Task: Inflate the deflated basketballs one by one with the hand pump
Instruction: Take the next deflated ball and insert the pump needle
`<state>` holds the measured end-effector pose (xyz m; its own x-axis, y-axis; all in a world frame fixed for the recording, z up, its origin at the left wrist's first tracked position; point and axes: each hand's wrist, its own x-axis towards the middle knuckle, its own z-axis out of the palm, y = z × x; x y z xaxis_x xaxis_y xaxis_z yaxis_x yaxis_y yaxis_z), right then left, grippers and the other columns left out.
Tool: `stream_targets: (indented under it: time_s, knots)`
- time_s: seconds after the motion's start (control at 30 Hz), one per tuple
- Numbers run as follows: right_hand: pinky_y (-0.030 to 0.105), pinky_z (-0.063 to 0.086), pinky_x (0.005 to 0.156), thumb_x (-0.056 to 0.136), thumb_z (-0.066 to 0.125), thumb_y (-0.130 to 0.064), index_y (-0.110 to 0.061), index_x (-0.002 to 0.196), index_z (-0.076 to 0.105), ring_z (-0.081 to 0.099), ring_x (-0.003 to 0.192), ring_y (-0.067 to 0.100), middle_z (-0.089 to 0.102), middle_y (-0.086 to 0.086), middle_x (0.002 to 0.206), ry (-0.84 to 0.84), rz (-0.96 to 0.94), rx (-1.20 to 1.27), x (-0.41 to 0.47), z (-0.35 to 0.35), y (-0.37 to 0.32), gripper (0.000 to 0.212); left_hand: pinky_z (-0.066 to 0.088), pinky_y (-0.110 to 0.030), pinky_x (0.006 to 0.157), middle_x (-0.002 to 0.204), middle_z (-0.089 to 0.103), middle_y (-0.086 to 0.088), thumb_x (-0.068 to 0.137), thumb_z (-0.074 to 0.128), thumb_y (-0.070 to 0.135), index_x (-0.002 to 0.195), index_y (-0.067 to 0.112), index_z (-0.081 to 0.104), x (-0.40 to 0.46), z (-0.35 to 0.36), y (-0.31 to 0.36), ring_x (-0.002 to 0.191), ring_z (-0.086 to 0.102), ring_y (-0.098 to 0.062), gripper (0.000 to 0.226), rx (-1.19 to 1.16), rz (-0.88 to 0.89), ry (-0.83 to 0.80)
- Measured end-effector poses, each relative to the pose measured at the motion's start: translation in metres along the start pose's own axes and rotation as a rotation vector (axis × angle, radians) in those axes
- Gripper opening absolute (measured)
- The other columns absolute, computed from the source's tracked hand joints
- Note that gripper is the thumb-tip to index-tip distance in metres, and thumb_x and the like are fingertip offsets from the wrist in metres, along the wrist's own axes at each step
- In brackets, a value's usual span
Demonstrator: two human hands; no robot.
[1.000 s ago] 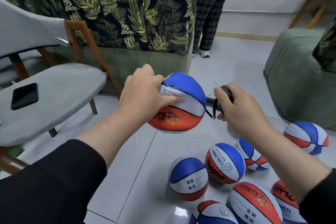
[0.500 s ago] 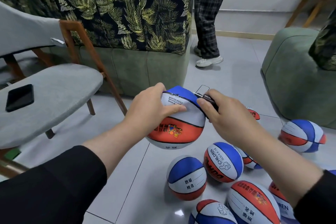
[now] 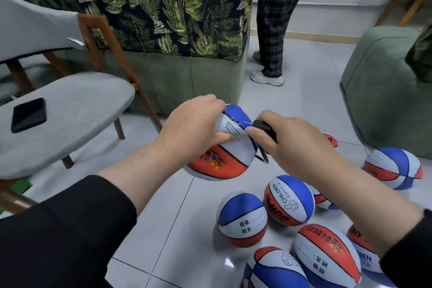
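L hand [image 3: 194,128] grips the red, white and blue rubber basketball [image 3: 224,154] from above, fingers curled over its top, thumb pressed on the white panel, ball held up off the floor. R hand [image 3: 294,145] is closed round the black hand pump [image 3: 264,130]; its thin needle [image 3: 245,122] points at the valve on the white panel, tip at or just touching it, can't tell if it's in.

Open room: bare tile w/ grout lines below and left of the held ball, between the chair and the ball cluster. Tight on the right, where more balls of the same colours lie on the light grey tiled floor [image 3: 177,229]: one w/ a blue top [image 3: 242,218], one marked CHILDREN [image 3: 289,200] just beside it, others touching or near along the bottom edge, one [image 3: 394,167] apart by the green pouffe [image 3: 383,91].

Left: grey upholstered chair w/ wooden frame [image 3: 70,114], black phone [image 3: 29,114] lying near the seat's left edge. Behind: green sofa w/ a leaf-print throw [image 3: 163,2]. A person in plaid trousers [image 3: 275,14] stands past the sofa's right corner, by a pale wall.
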<state>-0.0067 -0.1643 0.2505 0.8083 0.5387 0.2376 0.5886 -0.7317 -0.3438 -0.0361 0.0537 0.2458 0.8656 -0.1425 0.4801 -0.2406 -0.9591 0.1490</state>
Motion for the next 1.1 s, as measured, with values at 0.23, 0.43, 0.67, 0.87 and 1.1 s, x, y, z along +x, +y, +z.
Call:
stream_targets:
  time_s: [0.23, 0.43, 0.67, 0.87, 1.1]
  knots:
    - [0.035, 0.042, 0.060, 0.091, 0.026, -0.070, -0.032, 0.102, 0.053, 0.058, 0.074, 0.025, 0.062, -0.008, 0.075, -0.008, -0.004, -0.034, -0.001, -0.003, -0.002, 0.048, 0.034, -0.031, 0.062, 0.078, 0.056, -0.008, 0.068, 0.074, 0.056, 0.088, 0.004, 0.067, 0.001, 0.000, 0.002, 0.070, 0.058, -0.032, 0.057, 0.048, 0.086, 0.126]
    - [0.035, 0.042, 0.060, 0.091, 0.027, -0.068, -0.031, 0.100, 0.054, 0.058, 0.073, 0.022, 0.063, -0.009, 0.073, -0.018, 0.005, -0.014, -0.001, -0.004, -0.001, 0.046, 0.035, -0.033, 0.062, 0.078, 0.056, -0.009, 0.068, 0.071, 0.056, 0.087, 0.004, 0.066, 0.001, 0.002, 0.004, 0.071, 0.058, -0.034, 0.055, 0.048, 0.101, 0.137]
    - [0.034, 0.036, 0.056, 0.098, 0.030, -0.064, -0.030, 0.097, 0.053, 0.056, 0.072, 0.016, 0.060, -0.010, 0.073, -0.084, 0.007, -0.093, 0.002, -0.006, -0.003, 0.040, 0.034, -0.032, 0.062, 0.078, 0.056, -0.008, 0.064, 0.089, 0.050, 0.087, 0.005, 0.066, 0.002, 0.009, 0.002, 0.069, 0.057, -0.032, 0.055, 0.092, 0.123, 0.123]
    - [0.033, 0.033, 0.056, 0.103, 0.033, -0.061, -0.031, 0.089, 0.048, 0.050, 0.067, 0.005, 0.060, -0.009, 0.077, -0.255, -0.002, -0.221, 0.003, -0.010, -0.004, 0.036, 0.033, -0.033, 0.056, 0.071, 0.048, -0.003, 0.059, 0.094, 0.047, 0.074, 0.009, 0.060, 0.000, 0.010, 0.013, 0.061, 0.048, -0.027, 0.053, 0.173, 0.284, 0.077]
    - [0.033, 0.031, 0.056, 0.101, 0.029, -0.064, -0.026, 0.102, 0.053, 0.054, 0.073, 0.015, 0.059, -0.005, 0.083, -0.314, -0.021, -0.261, 0.003, 0.001, -0.002, 0.045, 0.025, -0.033, 0.057, 0.069, 0.033, -0.001, 0.060, 0.097, 0.041, 0.069, 0.014, 0.049, -0.003, 0.005, 0.023, 0.064, 0.027, -0.021, 0.056, 0.243, 0.366, 0.024]
